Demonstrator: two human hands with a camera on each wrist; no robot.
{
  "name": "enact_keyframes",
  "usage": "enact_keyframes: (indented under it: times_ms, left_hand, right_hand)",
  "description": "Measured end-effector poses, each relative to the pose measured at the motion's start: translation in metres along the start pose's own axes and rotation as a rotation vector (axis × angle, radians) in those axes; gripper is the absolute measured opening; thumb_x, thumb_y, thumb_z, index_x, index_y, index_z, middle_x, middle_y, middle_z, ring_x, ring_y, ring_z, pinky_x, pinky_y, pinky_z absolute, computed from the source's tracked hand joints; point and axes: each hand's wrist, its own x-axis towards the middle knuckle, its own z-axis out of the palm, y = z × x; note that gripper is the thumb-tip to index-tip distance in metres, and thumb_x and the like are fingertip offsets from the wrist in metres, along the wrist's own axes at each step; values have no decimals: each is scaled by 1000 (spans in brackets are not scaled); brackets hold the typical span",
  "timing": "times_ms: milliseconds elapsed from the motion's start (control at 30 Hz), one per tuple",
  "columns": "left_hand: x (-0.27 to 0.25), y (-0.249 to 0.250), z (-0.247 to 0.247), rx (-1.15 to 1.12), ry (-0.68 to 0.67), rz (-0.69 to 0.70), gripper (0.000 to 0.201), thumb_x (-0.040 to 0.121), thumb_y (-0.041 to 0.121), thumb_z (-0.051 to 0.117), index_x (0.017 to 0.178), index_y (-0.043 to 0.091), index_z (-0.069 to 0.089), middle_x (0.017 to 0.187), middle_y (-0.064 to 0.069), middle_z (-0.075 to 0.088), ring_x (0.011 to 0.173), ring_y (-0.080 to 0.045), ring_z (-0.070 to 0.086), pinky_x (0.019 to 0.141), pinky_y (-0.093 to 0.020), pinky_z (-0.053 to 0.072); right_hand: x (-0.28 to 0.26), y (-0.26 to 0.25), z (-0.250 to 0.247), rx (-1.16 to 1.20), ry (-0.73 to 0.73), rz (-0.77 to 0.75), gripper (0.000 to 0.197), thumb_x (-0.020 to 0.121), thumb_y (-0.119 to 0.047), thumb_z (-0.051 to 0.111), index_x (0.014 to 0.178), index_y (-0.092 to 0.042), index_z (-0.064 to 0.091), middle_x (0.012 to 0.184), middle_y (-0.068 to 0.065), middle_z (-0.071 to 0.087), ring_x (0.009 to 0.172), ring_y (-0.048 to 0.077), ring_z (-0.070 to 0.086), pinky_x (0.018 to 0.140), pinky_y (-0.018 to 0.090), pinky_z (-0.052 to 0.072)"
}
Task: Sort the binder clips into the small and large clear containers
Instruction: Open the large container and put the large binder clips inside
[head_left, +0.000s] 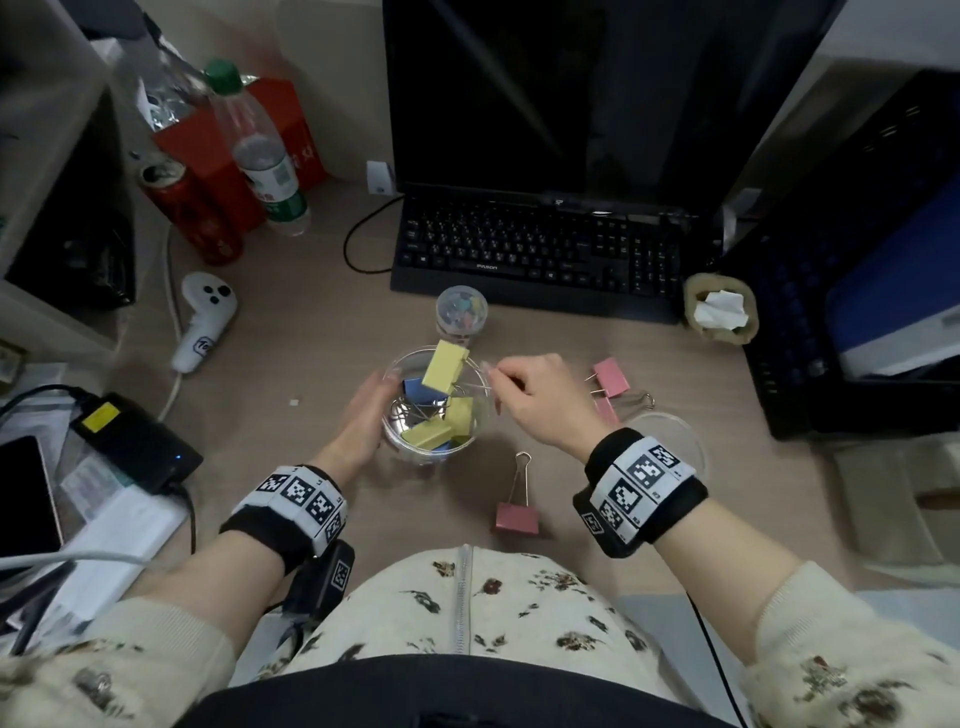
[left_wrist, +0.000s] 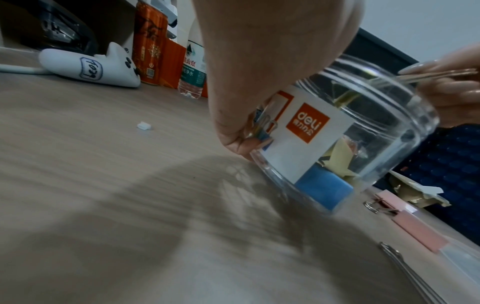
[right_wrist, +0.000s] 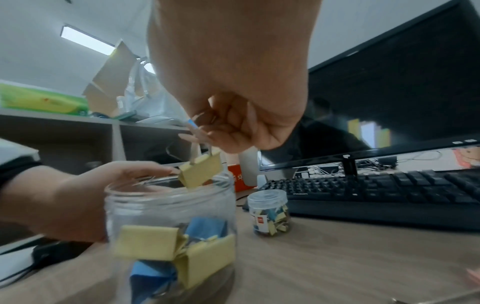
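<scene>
The large clear container (head_left: 480, 415) (left_wrist: 389, 115) (right_wrist: 166, 207) stands at the desk's middle with several yellow and blue binder clips inside. My left hand (head_left: 363, 415) (left_wrist: 259, 82) (right_wrist: 78, 197) holds its left wall. My right hand (head_left: 530, 395) (right_wrist: 233, 123) pinches the wire handles of a large yellow clip (head_left: 444, 366) (right_wrist: 201, 171), which hangs tilted over the container's mouth. The small clear container (head_left: 461, 310) (right_wrist: 269, 211) sits behind, filled with small coloured clips. Pink clips (head_left: 610, 376) (left_wrist: 415, 226) lie to the right, and another pink clip (head_left: 517, 512) lies near me.
A black keyboard (head_left: 540, 249) and monitor (head_left: 545, 93) stand behind the containers. A red can (head_left: 192, 213), a water bottle (head_left: 265, 156) and a white controller (head_left: 202, 322) are at the left. A clear lid (head_left: 675, 441) lies by my right wrist. A laptop (head_left: 857, 312) is at right.
</scene>
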Motion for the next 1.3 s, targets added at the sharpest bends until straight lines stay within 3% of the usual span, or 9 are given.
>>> enact_keyframes:
  times_ms: [167,267,333,533,667,767,933,1067,1300]
  left_hand:
    - [1,-2,8,23,-18,63,69,77,69,43,117,17,65,120,-7,65,115,-23,60,107,-46,42]
    - [0,5,16,26,-22,83,51,77,61,43,106,24,63,105,2,64,102,-20,60,95,-37,44]
    - [3,3,18,43,3,104,36,80,56,45,99,32,63,102,4,64,105,-28,60,98,-47,45]
    - [13,-3,19,42,23,110,34,75,54,43,94,36,64,95,6,66,96,-25,59,94,-53,45]
    - [17,-5,22,30,1,89,38,79,51,38,100,30,61,100,-1,65,101,-30,59,86,-41,47]
    - [19,-12,23,19,16,40,39,82,41,36,105,22,61,100,-3,63,97,-25,58,81,-35,46]
    - [21,-15,28,-15,26,1,21,102,19,39,100,10,58,91,-5,58,82,-13,53,63,-10,44]
    - [22,-14,30,-31,28,-19,24,90,31,44,94,14,60,88,-3,58,83,-18,52,65,-20,44]
    - [22,-14,31,-15,9,-32,36,77,37,38,97,19,61,100,-8,61,90,-19,55,75,-25,43]
  right_hand:
    - [-2,-17,13,-274,-98,45,40,102,-34,36,66,-21,49,67,-3,54,67,22,52,55,29,32]
    - [-2,-21,20,-323,-104,35,38,101,-35,37,90,-17,68,90,3,61,91,22,51,71,33,39]
    - [-2,-19,24,-419,-91,-20,37,101,-36,38,100,-17,71,98,1,61,99,20,47,81,35,35]
    - [-1,-5,26,-453,63,-185,22,90,-27,60,105,-16,70,99,1,62,97,24,52,76,34,31]
    - [0,7,9,-358,406,-265,22,83,-25,63,102,-14,69,97,1,63,87,18,52,68,28,35]
    - [2,32,-15,-306,407,-27,31,85,-27,51,111,-14,63,108,4,61,97,23,51,79,36,44]
    - [-12,98,-26,-417,-106,554,54,83,-33,55,134,-15,46,135,10,46,123,32,40,101,41,38]
    - [-27,118,-8,-347,-189,639,74,76,-40,68,139,-18,35,140,10,30,124,37,39,100,44,42]
    - [-24,117,14,-334,-171,596,42,80,-27,66,118,-16,53,127,13,46,109,36,51,89,40,48]
